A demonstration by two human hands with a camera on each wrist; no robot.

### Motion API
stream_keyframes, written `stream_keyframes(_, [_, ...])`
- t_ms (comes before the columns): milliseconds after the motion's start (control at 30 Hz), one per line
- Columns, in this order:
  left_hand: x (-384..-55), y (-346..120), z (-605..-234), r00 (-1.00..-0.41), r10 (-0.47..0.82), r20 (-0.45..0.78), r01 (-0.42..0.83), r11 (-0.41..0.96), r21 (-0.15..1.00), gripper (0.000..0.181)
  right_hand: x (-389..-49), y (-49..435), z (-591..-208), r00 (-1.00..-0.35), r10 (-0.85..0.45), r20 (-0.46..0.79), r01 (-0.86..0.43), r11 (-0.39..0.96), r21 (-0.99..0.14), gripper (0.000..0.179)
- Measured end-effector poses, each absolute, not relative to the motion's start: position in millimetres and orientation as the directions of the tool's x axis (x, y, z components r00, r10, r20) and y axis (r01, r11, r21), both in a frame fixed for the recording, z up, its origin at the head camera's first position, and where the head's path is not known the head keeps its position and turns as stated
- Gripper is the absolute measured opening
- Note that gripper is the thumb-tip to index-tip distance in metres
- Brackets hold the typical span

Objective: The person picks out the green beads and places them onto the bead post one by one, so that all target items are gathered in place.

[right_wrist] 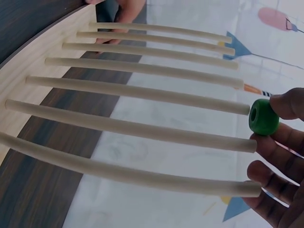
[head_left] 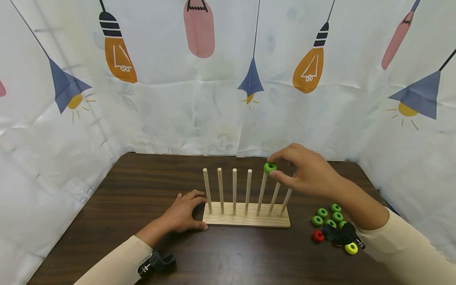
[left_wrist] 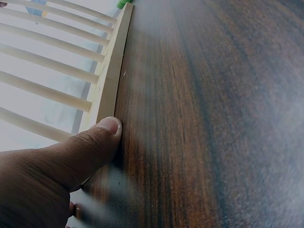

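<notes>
A wooden peg stand [head_left: 246, 220] with a row of several upright pegs sits mid-table. My left hand [head_left: 185, 212] holds its left end, the thumb [left_wrist: 107, 128] against the front edge and the fingers around the back corner. My right hand [head_left: 310, 172] pinches a green bead [right_wrist: 267, 118] between thumb and fingertips. That bead is right at the tip of the fifth peg [head_left: 261, 194] from the left, its hole turned towards the peg. In the right wrist view, lower fingers lie close to the tips of the two end pegs.
Several green beads [head_left: 317, 221], a red bead [head_left: 318, 236] and a yellow bead [head_left: 351, 248] lie on the table's right side, partly hidden by the right wrist strap [head_left: 343, 235]. A printed curtain [head_left: 171, 114] hangs behind the dark wooden table [head_left: 228, 253].
</notes>
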State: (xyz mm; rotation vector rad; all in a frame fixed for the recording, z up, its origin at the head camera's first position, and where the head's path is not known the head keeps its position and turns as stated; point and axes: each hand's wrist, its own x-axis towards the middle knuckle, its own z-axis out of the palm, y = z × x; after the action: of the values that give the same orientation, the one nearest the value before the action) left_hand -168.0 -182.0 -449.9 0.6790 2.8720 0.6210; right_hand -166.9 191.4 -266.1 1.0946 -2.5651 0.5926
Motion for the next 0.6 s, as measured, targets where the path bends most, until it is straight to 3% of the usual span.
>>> stream_keyframes(600, [-168, -181, -447, -0.89, 0.454, -0.04, 0.397, 0.814, 0.424, 0.075, -173, 176, -268, -0.687, -0.621, 0.377, -0.725, 0.619, -0.302, 0.023])
